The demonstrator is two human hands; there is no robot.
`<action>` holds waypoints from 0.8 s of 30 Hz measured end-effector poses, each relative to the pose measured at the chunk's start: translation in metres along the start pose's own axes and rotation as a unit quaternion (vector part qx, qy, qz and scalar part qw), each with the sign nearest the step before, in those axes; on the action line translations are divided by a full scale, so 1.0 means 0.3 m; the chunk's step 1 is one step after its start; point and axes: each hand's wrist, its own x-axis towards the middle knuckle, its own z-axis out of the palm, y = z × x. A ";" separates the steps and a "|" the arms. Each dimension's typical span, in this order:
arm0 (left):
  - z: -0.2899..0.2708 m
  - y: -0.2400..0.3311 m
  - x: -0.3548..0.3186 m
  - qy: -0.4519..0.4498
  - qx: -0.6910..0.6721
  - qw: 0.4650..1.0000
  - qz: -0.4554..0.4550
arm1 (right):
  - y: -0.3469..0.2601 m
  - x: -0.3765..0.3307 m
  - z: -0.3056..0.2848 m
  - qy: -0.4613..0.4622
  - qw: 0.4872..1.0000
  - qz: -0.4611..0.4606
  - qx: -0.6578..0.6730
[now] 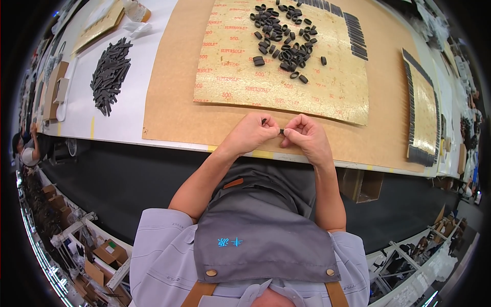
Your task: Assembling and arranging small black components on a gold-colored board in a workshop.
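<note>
My left hand [253,134] and my right hand [308,138] meet near the table's front edge, fingertips pinched together. Both grip a small black piece [282,131] between them; most of it is hidden by the fingers, so its exact shape cannot be told. Another bit of black [264,122] shows between the fingers of my left hand. Just beyond the hands lies a yellowish printed sheet [230,82], bearing a scattered heap of short black loops [286,38]. Black strips [355,36] line that sheet's far right edge side by side.
To the left, a heap of flat black strips [111,74] rests on the white tabletop [135,97]. A second yellowish sheet [424,112], edged with black strips, lies at the right. Brown board [174,102] covers the middle. Small cardboard boxes [55,92] stand far left.
</note>
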 end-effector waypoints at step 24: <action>0.000 -0.009 0.019 -0.025 0.001 0.999 0.032 | -0.001 0.009 -0.006 0.002 0.999 0.011 -0.034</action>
